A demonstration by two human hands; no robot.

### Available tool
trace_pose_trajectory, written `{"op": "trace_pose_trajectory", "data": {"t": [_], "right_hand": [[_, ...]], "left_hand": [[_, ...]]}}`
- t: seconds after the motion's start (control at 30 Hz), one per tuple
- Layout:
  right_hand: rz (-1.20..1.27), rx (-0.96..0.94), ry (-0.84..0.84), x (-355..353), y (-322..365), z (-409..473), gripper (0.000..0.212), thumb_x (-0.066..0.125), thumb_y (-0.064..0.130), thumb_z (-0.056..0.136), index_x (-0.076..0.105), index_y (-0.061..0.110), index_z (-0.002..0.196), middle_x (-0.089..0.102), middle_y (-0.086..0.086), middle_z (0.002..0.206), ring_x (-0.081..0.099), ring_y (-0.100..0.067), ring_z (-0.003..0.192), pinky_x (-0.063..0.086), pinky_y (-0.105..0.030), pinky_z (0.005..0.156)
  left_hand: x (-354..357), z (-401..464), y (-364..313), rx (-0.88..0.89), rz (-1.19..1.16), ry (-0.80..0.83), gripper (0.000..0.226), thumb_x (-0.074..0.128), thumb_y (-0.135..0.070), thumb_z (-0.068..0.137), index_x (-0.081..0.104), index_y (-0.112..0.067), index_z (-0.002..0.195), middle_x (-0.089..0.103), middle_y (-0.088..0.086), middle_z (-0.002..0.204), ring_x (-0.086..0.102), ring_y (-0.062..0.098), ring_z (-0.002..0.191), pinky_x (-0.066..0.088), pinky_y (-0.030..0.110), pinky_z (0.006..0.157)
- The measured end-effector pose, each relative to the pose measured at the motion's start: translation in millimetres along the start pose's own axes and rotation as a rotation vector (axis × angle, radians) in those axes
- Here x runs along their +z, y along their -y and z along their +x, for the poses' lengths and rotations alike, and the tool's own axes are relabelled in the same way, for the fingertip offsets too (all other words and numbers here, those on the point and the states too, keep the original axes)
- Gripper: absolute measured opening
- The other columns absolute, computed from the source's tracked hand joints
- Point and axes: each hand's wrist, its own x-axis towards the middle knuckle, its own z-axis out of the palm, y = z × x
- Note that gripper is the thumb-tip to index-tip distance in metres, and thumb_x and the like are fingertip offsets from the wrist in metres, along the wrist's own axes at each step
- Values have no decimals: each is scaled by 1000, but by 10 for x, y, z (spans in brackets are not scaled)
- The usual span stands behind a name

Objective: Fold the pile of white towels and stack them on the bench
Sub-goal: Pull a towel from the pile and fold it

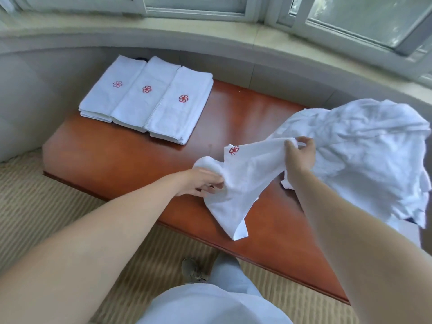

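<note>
Under the window, the counter (pixel 131 155) is carrying a towel (pixel 243 174) stretching between both hands, left hand (pixel 201 181) nearer, right hand (pixel 301 153) farther, fingers pinching it.

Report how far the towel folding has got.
Done: three folded stacks lie side by side at the bench's far left, red logos up. In hand: the left hand and right hand each grip one unfolded towel held between them, not yet folded. Left: the crumpled pile at the right end still holds an unclear number of towels.
</note>
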Motion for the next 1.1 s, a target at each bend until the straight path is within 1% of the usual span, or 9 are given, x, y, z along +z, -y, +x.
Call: {"op": "trace_pose_trajectory", "data": {"t": [0.13,0.2,0.33,0.43,0.53,0.63,0.77,0.9,1.1], "right_hand": [[-159,307,125,-159,-739,255,75,68,21,88,31,25,154,55,-4,120,61,-22,88,49,-31,70],[-229,388,166,-175,-1056,316,76,68,16,90,31,17,156,57,-8,114,56,-18,80,43,-30,63],[-263,423,250,-104,-1380,479,35,63,9,88,64,1,122,58,-7,93,47,-17,69,34,-27,56],[-273,452,262,-79,-1420,563,6,63,8,87,65,12,91,56,-2,82,46,-16,66,36,-26,56],[-327,475,318,-86,-1481,615,9,62,11,86,58,19,84,52,2,79,46,-16,68,37,-27,58],[-427,471,369,-120,-1534,660,5,62,12,83,59,10,86,48,0,79,43,-18,71,35,-29,59],[-502,494,389,-152,-1496,695,12,62,12,84,53,12,76,42,0,73,37,-17,64,32,-28,57],[-516,426,364,-181,-1353,652,9,64,17,85,55,14,85,43,-3,75,38,-19,67,31,-29,57],[-327,174,304,-236,-699,467,22,58,28,88,55,10,76,48,-1,71,42,-19,65,33,-28,55]], "left_hand": [[248,470,262,-29,69,-238,16,65,-29,98,72,-18,107,71,0,111,67,14,98,54,24,76],[251,657,414,-45,184,-364,14,60,-24,98,71,-17,102,68,-2,109,65,16,98,54,30,82],[143,896,481,-88,256,-500,33,56,-34,98,58,-21,128,64,-1,127,62,20,109,52,36,88],[85,1099,416,-174,215,-540,47,58,-35,98,53,-15,140,60,7,134,60,27,118,51,41,97],[67,1262,351,-192,230,-513,19,58,-29,95,65,-11,96,60,10,97,56,22,85,45,35,74],[54,1352,279,-219,162,-471,23,64,-37,94,65,-14,99,60,2,97,58,23,96,42,35,80],[60,1343,236,-311,94,-433,49,69,-40,95,61,-10,132,60,4,130,55,28,126,41,33,89],[-11,1201,208,-154,92,-465,24,69,-33,94,59,-15,84,66,6,103,56,18,92,42,31,74],[-344,679,-174,85,-42,-542,28,67,-28,92,50,-20,72,52,-4,76,44,14,72,34,29,64]]}}
